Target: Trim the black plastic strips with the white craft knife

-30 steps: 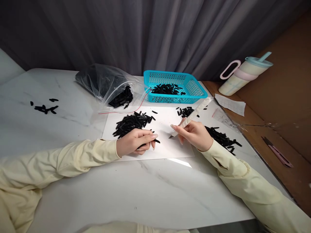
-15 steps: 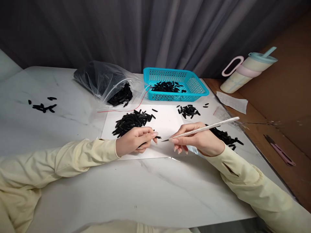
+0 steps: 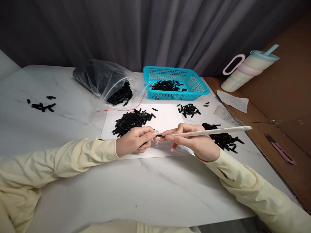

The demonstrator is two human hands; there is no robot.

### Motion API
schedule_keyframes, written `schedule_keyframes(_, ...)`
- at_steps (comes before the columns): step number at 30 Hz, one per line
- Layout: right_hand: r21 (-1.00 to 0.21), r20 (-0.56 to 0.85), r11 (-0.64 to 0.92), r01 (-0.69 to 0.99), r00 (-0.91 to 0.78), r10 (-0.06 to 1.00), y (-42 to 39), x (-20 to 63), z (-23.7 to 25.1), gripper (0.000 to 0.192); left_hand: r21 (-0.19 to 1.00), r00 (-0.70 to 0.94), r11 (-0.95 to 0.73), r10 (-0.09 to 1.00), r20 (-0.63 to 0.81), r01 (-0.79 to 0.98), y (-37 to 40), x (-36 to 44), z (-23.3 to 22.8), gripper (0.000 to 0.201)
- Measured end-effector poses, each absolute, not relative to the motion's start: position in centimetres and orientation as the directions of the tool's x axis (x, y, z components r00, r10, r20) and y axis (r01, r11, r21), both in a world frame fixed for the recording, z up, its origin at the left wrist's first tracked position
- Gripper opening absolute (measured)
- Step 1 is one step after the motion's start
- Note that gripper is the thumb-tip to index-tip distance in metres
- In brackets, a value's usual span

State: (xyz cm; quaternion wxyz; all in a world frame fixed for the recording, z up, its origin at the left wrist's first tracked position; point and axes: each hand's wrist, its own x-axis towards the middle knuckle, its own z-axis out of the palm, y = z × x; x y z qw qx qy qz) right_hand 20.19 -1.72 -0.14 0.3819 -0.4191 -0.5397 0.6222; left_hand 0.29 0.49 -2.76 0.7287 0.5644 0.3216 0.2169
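Pointing left, tool (image 3: 209,131) lying near-level in right hand (image 3: 194,142)

**Soft overhead light, wide-angle warp**

Even, diffuse light from above falls on the white table (image 3: 155,191), leaving only faint shadows under the left hand (image 3: 134,142) and right hand (image 3: 194,142). A mild sheen shows on the marble top and on the plastic bag (image 3: 107,79). The curtain (image 3: 145,32) behind stays dim. The centre is sharp; the edges bend and stretch, and the tumbler (image 3: 250,66) leans with the lens distortion.
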Motion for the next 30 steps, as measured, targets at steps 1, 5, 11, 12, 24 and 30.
schedule_keyframes(1,-0.992,-0.107,-0.123,-0.025,-0.356,0.928,-1.7,20.2,-0.2,0.029,0.964,0.7,0.26,0.679,-0.221,0.053,0.5,0.3,-2.7,0.025)
schedule_keyframes(5,-0.992,-0.112,-0.128,-0.022,-0.359,0.927,-1.5,20.2,-0.5,0.03,0.97,0.711,0.232,0.67,-0.213,0.073,0.4,0.3,-2.8,0.025)
schedule_keyframes(11,-0.977,-0.082,-0.009,0.215,-0.33,0.94,-1.2,21.0,-0.4,0.029,0.967,0.709,0.249,0.672,-0.213,0.055,0.4,0.2,-3.0,0.025)
schedule_keyframes(12,-0.94,-0.011,0.097,0.328,-0.312,0.95,-1.1,21.4,-0.5,0.026,0.965,0.71,0.255,0.67,-0.216,0.053,0.4,0.2,-3.0,0.026)
schedule_keyframes(24,0.317,0.398,0.816,0.484,-0.849,0.348,-1.4,21.3,-2.5,0.03,0.945,0.706,0.326,0.673,-0.221,-0.015,0.5,0.3,-2.8,0.029)
schedule_keyframes(30,-0.414,0.354,0.688,0.596,-0.591,0.725,-0.9,21.9,-1.8,0.019,0.946,0.714,0.317,0.677,-0.178,-0.065,0.5,0.4,-3.1,0.029)
